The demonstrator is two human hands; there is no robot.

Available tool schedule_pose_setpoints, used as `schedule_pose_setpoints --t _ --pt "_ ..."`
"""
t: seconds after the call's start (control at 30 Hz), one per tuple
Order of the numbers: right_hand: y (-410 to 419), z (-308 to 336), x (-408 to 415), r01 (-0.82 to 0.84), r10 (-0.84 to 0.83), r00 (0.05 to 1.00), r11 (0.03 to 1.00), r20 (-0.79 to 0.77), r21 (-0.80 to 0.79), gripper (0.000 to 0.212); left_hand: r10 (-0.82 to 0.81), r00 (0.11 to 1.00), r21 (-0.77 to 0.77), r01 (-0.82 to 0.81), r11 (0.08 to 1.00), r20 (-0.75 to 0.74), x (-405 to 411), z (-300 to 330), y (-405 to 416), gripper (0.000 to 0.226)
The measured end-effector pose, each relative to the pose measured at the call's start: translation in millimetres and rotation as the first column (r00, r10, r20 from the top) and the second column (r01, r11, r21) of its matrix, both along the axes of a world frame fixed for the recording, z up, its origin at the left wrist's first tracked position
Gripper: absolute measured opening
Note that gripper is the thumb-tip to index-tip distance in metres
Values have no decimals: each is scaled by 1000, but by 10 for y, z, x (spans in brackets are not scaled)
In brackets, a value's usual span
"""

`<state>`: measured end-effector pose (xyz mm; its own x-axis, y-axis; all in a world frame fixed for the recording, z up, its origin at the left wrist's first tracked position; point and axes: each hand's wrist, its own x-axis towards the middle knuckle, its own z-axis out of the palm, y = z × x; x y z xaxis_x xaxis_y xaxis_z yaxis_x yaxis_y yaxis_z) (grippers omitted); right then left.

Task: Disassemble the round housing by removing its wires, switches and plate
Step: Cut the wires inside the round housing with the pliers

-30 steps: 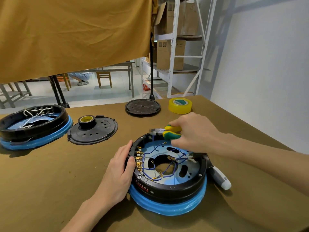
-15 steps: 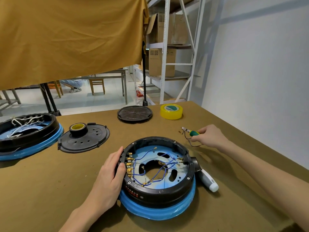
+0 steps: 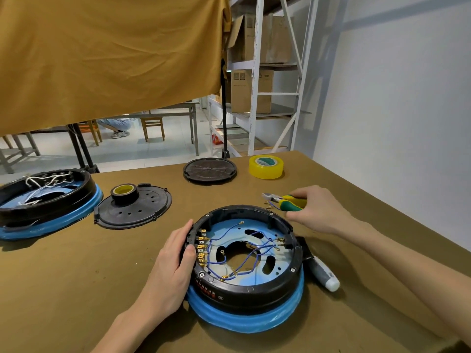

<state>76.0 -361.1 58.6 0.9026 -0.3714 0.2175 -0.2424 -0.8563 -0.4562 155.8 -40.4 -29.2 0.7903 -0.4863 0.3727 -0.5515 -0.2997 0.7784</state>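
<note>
Housing [image 3: 244, 284], black on a blue ring, is sitting near the table's [image 3: 63, 289] front edge, blue wires [image 3: 244, 253] looping across its plate [image 3: 229, 231]. Left hand [image 3: 175, 266] is gripping its rim; right hand [image 3: 316, 210] is grasping pliers [image 3: 285, 200] behind it, over bare cloth.
</note>
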Motion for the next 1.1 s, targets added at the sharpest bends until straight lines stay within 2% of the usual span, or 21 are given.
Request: schedule_pose_setpoints --t 0.13,0.2,0.33,0.53,0.7,0.77,0.87,0.9,1.0,1.1 --pt "452 146 -40 -219 220 975 971 -3 -91 59 29 1000 6 -29 1000 7 -16 -28 3 62" --pt "633 240 -49 -295 293 956 950 -31 -106 63 46 999 -1 -46 999 4 -28 -37 8 62" --pt "916 335 -61 -459 415 875 874 -247 -158 67 40 999 -50 -40 998 -2 -52 -31 15 59" --pt "1086 321 -85 -512 400 834 818 -379 -263 72 16 1000 -56 -17 998 -5 -66 -1 22 58" --pt "1176 372 -88 -516 377 835 790 -400 -331 71 20 1000 -34 -21 999 -20 -75 9 20 56" --pt "1239 390 -85 -517 365 834 779 -414 -355 65 22 999 -27 -23 999 -23 -81 17 21 54" --pt "1326 402 -85 -505 340 845 762 -413 -405 36 21 999 -13 -21 1000 -31 -93 37 28 54" --pt "1350 409 -90 -497 334 852 759 -403 -422 34 19 999 -9 -20 1000 -35 -97 41 30 54" --pt "1365 434 -82 -494 334 859 741 -388 -455 59 22 999 -1 -22 1000 -31 -102 45 35 55" --pt "1383 461 -80 -507 341 852 727 -397 -463 60 22 999 2 -22 1000 -29 -98 46 39 55"
